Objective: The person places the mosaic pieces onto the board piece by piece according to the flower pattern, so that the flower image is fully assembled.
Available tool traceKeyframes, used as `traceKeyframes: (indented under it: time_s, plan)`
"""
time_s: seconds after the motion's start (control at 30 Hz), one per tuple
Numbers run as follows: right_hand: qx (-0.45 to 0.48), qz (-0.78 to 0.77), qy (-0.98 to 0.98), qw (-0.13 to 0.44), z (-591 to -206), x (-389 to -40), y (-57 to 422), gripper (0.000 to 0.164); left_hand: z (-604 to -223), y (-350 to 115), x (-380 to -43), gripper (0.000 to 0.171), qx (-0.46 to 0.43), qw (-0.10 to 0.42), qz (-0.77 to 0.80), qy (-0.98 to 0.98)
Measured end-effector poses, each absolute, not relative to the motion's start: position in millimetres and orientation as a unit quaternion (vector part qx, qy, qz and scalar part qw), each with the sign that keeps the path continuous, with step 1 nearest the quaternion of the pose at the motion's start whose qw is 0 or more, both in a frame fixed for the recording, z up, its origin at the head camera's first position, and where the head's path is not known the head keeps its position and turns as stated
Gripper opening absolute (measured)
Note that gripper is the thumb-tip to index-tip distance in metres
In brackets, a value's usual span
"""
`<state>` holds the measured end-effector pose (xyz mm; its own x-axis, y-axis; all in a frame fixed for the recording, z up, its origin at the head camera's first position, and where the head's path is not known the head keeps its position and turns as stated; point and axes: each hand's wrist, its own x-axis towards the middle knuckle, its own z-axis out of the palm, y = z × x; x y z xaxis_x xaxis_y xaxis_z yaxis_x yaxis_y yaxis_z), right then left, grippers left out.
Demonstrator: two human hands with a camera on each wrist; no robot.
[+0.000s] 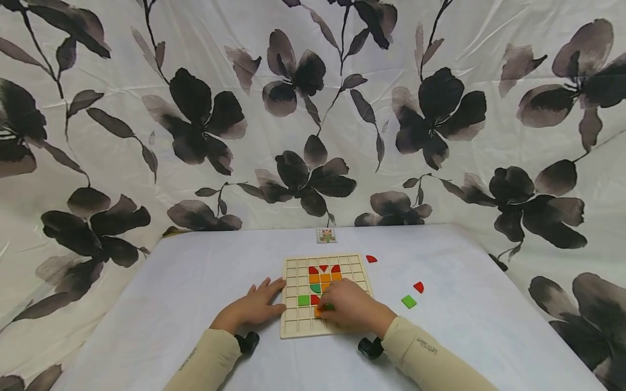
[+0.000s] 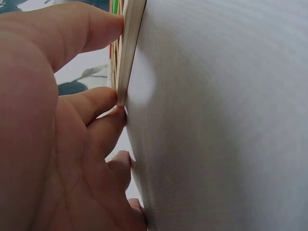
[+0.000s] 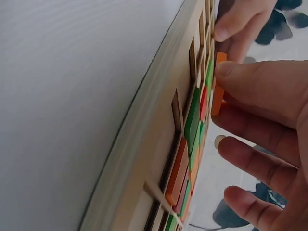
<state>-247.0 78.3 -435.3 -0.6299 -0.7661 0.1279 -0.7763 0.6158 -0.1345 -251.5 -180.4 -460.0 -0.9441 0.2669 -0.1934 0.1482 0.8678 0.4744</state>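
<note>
A pale wooden grid board (image 1: 290,327) lies on the white table, with red, orange and green tiles set in its cells. Between the thumb and index finger of my right hand (image 1: 354,307) an orange tile (image 3: 218,102) is pinched, held on edge over the board's lower middle. Its other fingers are spread apart in the right wrist view. My left hand (image 1: 251,309) rests at the board's left side, thumb and fingertips touching the edge, as the left wrist view shows. A green square tile (image 1: 304,300) and red pieces sit near the right fingers, which hide part of the pattern.
Right of the board lie a loose green square (image 1: 408,301), a red piece (image 1: 418,287) and another red piece (image 1: 371,259) near the top corner. A small pattern card (image 1: 326,235) stands at the table's far edge. Behind hangs a flowered cloth (image 1: 308,108).
</note>
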Motion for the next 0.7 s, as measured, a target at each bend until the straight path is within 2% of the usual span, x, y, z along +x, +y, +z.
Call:
traceKeyframes:
  time_s: [0.37, 0.7]
  plan:
    - [0.436, 0.062, -0.897, 0.046, -437.5, -250.6, 66.0, 0.012, -459.4, -182.9, -251.4, 0.066, 0.12, 0.123, 0.239, 0.956]
    - [0.441, 0.083, -0.894, 0.017, -436.5, -251.4, 69.5, 0.015, -459.3, -181.9, -251.5, 0.067, 0.12, 0.127, 0.234, 0.956]
